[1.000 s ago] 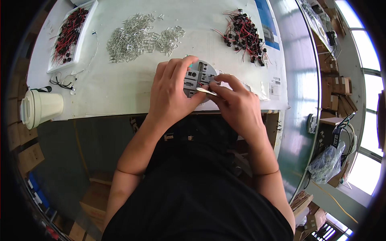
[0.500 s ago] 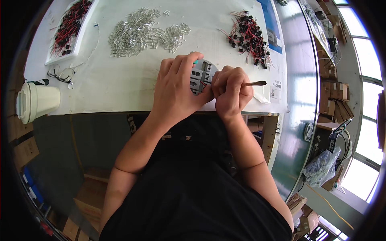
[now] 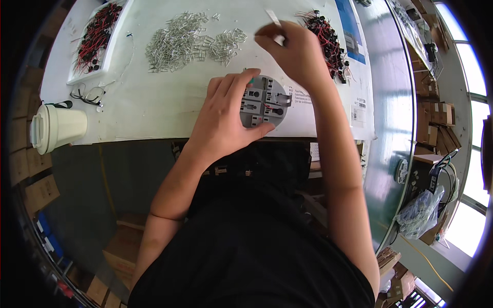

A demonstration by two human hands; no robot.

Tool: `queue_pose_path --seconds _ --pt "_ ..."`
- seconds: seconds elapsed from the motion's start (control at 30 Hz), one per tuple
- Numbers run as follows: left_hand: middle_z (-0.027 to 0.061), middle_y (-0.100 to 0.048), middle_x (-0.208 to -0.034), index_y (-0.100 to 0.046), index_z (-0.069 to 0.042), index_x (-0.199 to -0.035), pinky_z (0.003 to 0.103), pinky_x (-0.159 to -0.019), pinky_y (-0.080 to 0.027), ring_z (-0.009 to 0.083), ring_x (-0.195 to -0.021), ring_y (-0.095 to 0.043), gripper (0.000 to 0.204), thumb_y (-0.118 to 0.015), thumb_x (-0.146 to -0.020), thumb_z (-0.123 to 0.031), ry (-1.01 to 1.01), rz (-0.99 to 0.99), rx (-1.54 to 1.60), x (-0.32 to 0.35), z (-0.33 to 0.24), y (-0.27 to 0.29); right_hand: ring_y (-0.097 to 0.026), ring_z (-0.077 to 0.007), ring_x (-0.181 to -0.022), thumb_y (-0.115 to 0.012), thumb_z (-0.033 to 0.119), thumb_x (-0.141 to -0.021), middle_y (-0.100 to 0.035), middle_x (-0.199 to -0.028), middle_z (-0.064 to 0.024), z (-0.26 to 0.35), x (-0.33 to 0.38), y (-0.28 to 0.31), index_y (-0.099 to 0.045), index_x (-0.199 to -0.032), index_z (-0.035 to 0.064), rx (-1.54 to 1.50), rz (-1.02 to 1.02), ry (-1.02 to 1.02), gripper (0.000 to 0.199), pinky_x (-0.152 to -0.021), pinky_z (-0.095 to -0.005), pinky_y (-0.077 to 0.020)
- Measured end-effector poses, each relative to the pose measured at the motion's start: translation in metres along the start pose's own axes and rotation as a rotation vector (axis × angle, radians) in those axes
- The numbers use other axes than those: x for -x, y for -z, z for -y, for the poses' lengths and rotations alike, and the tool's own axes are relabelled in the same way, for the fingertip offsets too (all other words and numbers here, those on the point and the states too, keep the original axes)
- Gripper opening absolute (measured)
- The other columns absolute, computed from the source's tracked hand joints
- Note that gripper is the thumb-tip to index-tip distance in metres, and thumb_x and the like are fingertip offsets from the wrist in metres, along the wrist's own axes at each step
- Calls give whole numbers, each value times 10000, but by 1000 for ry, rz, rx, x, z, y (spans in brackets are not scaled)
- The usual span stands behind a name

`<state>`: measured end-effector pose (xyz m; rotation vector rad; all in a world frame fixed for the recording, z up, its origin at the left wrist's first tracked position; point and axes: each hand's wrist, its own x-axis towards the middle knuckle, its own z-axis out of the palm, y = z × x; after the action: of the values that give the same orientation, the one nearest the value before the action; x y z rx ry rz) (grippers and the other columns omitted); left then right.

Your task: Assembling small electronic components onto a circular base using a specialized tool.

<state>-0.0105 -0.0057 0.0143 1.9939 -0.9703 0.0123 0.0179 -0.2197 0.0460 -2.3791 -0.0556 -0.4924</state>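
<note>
My left hand (image 3: 221,115) grips a round grey plastic housing (image 3: 257,101) from its left side, fingers over the far edge and thumb along the near edge. Open slots, small compartments and a bit of red wire show on the housing's face. A metal clip-like piece (image 3: 283,99) stands up at its right side. Raised beyond the housing, my right hand (image 3: 295,51) is closed with fingers bent, slightly blurred. A slim flat-ended piece (image 3: 272,18), pale in the light, sticks out past its fingers; it looks like a tool, mostly hidden.
Shiny U-shaped metal clips (image 3: 177,43) lie piled on the white table. Black parts with red wires (image 3: 331,49) are heaped at far right; more fill a white tray (image 3: 105,69) at far left. Glasses (image 3: 93,95) and a cream tub (image 3: 69,126) stand at the left edge.
My right hand has left the housing and moved up and away, with the slim piece now pointing far instead of right. My left hand still holds the housing, now more exposed.
</note>
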Motion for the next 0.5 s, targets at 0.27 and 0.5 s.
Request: queue_pose_path --seconds 0.27,0.5 --pt "128 -667 -1277 -604 -49 -1410 442 -974 -527 313 -1151 -627 697 -929 -817 -220 -23 -105 53 2 7 -1 -702 -305 -804 -777 184 -880 -751 -884 -147 -36 -32 -36 -779 -1078 42 72 278 -46 243 -803 -424 -562" --pt "108 -705 -1140 -684 -37 -1307 376 -901 -546 240 -1004 -679 460 -863 -901 -159 -41 -229 38 0 18 10 -743 -362 -922 -755 197 -892 -774 -956 -159 -34 -16 -20 -778 -1027 62 90 139 -145 192 -827 -454 -587"
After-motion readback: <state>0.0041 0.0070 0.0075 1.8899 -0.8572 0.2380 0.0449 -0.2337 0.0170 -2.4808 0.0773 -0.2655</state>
